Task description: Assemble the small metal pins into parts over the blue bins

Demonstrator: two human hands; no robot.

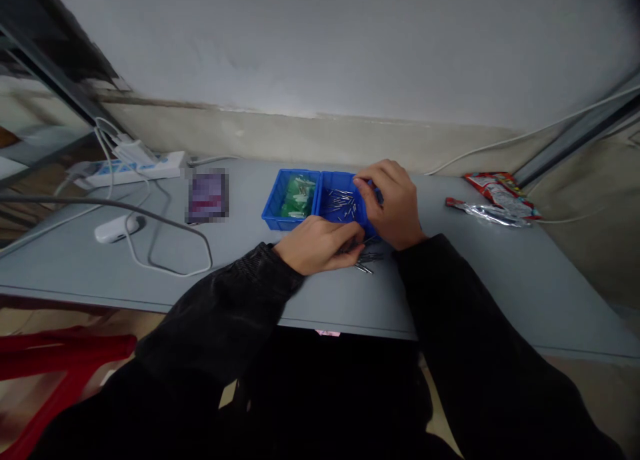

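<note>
Two blue plastic bins stand side by side on the grey table. Inside the left blue bin [276, 223] lies a green lining with small clear or white pieces [300, 193]. The right blue bin [327, 178] has thin silvery metal pins [343, 197] scattered over its floor. In front of it, more metal pins [365, 269] lie loose on the table beside my left hand [325, 243]. That hand is closed with thumb and fingers together, and its contents are hidden. My right hand [393, 200] is bent over the right bin's right side, fingers curled in; I cannot see what they hold.
To the left are a white power strip [145, 169] with plugged-in chargers, looping cables and a small white case [116, 229]. A blurred purple packet [207, 197] lies nearer the bins. Red and silver wrappers [500, 197] sit at the right, by the wall [350, 67].
</note>
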